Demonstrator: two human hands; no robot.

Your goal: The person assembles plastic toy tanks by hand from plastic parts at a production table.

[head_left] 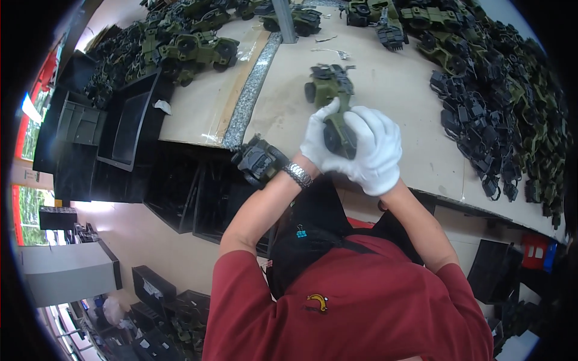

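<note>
Both my hands wear white gloves and close round one olive-green toy vehicle point(332, 90) with black wheels. My left hand point(315, 138) grips its near end from the left, thumb along the body. From the other side, my right hand point(376, 144) curls its fingers over the same end. The vehicle's far end points away from me, over the tabletop point(289, 99); whether it touches the top I cannot tell. Beside my left wrist, a second dark toy vehicle point(259, 160) sits at the table's near edge.
Piles of green toy vehicles point(201, 51) lie at the back left, and more point(454, 51) at the back right. Dark plastic parts point(475, 129) spread along the right. A grey post point(283, 23) rises from the table. Black bins point(133, 123) stand at the left edge.
</note>
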